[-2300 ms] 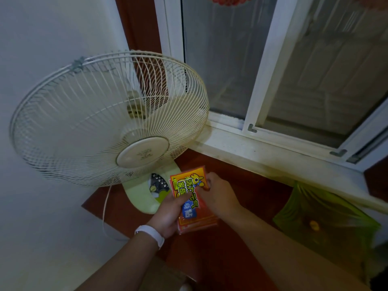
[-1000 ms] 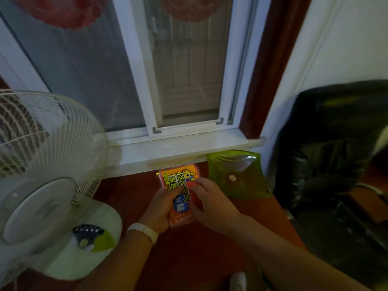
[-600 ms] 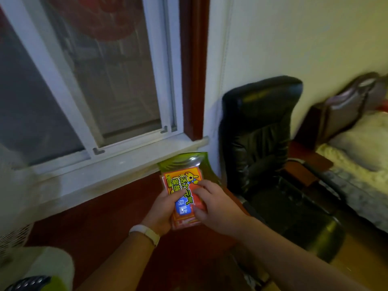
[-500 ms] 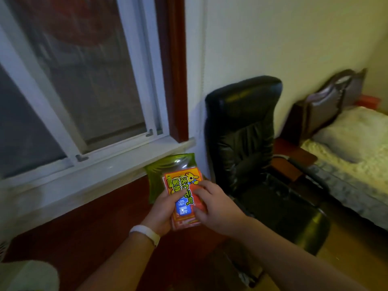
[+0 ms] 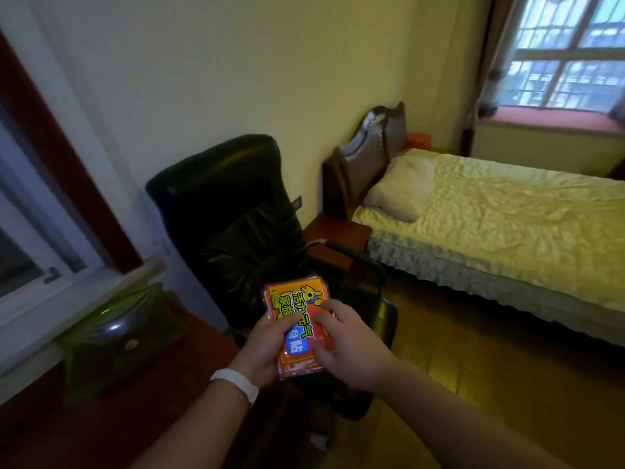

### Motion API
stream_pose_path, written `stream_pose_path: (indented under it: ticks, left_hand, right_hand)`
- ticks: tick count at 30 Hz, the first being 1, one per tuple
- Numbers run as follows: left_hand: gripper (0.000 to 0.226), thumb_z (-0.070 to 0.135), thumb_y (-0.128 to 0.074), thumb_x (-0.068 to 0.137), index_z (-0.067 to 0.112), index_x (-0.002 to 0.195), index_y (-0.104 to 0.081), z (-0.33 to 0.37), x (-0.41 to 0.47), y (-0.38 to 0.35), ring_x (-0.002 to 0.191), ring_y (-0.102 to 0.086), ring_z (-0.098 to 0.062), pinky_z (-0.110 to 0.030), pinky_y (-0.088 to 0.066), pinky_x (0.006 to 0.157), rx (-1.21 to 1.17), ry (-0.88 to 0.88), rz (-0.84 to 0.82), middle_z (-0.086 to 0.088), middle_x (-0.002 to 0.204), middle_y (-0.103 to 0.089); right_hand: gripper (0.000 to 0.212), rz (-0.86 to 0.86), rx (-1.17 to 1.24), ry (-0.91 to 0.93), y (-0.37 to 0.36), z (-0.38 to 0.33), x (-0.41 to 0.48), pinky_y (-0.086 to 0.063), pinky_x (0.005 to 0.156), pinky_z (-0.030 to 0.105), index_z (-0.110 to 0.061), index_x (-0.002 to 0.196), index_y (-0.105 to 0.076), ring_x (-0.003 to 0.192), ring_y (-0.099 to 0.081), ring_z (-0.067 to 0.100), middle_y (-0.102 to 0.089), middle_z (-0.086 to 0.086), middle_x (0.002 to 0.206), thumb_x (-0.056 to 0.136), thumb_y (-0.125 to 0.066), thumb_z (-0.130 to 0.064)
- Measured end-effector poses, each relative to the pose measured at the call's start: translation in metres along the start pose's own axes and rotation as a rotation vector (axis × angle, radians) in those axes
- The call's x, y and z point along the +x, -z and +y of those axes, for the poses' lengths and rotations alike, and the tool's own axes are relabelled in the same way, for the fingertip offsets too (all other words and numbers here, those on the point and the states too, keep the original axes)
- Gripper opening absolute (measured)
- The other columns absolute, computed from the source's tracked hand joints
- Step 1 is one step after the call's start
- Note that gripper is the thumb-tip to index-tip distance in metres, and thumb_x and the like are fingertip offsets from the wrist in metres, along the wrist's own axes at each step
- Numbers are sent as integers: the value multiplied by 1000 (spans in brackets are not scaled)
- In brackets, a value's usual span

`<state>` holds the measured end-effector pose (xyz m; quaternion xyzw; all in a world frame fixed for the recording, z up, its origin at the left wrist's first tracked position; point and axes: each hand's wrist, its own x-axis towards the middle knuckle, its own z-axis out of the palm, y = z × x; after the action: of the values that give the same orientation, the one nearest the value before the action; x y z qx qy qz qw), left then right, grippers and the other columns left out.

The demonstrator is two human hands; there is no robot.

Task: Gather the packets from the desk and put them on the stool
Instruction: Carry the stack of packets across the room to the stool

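From the head view, I have the stack of packets [image 5: 297, 328] in both hands, lifted in front of me over the black chair [image 5: 230, 231]. My left hand [image 5: 267, 346] cups the stack from its left edge, thumb laid across the printed face, and its grip is clenched on the packets. My right hand [image 5: 348, 346] comes in from the other side, fingertips pressing on the top packet's orange and blue front, so that grip is grasping the same stack. The packets are orange and yellow with a blue patch, fanned a little at the lower edge where several layers show. How many there are I cannot tell.

A white band [image 5: 235, 384] sits on my left wrist. Below and to the left lies the dark red counter [image 5: 111, 421], and on it, near the window sill [image 5: 67, 306], rests a green translucent pouch [image 5: 118, 340], well apart from my hands. The packets are not touching the counter; they hang in the air beyond its right end.

Past the chair stands a bed [image 5: 500, 225] with a pale yellow cover and a pillow [image 5: 402, 187] at its head, against a dark headboard [image 5: 368, 154]. A second window [image 5: 561, 52] shows bright at the upper right. The wooden floor [image 5: 473, 377] lies under my right forearm.
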<state>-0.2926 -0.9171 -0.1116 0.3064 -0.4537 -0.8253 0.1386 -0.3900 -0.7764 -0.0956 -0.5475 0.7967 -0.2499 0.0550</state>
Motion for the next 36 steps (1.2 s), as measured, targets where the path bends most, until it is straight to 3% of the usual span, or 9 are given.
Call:
stream_pose_path:
  ticks: [4, 15, 24, 29, 33, 36]
  left_hand:
    - [30, 9, -60, 91, 7, 121, -59, -30, 18, -73, 88, -72, -35, -47, -59, 74, 38, 43, -86, -21, 105, -74]
    - [36, 8, -60, 89, 6, 125, -58, -87, 72, -224, 91, -71, -36, -51, -57, 82, 131, 238, -355, -25, 110, -71]
    - [39, 9, -62, 89, 8, 128, -56, -123, 179, -322, 95, -69, -40, -51, -57, 77, 239, 387, -518, -26, 117, -68]
    - [38, 9, -63, 88, 10, 126, -57, -132, 244, -374, 94, -70, -40, -51, -56, 78, 262, 465, -632, -24, 111, -71]
    - [38, 10, -65, 88, 9, 125, -57, -138, 279, -420, 93, -71, -40, -52, -57, 77, 321, 489, -719, -23, 109, -72]
    - [40, 13, -66, 88, 11, 127, -56, -144, 291, -455, 100, -68, -43, -56, -54, 84, 350, 528, -794, -23, 115, -70]
  right_hand:
    - [58, 57, -37, -99, 37, 54, -40, -34, 108, 29, -26, 141, -32, 134, -29, 15, -28, -3, 148, 90, -54, -42]
    - [57, 231, -49, -382, 96, 167, -119, -37, 107, 34, -20, 138, -40, 130, -35, 19, -38, 4, 145, 87, -56, -39]
    - [53, 345, -50, -632, 120, 273, -115, -36, 100, 28, -15, 132, -48, 124, -44, 25, -44, 11, 139, 84, -61, -33]
    - [51, 372, -80, -757, 142, 323, -96, -39, 104, 27, -20, 134, -46, 130, -38, 18, -37, 5, 144, 87, -59, -36]
    - [53, 413, -126, -867, 163, 353, -92, -40, 106, 34, -20, 135, -44, 132, -34, 19, -35, 5, 146, 87, -59, -37]
    - [57, 440, -142, -949, 180, 371, -98, -35, 108, 29, -21, 138, -41, 133, -33, 18, -32, 5, 148, 87, -59, -36]
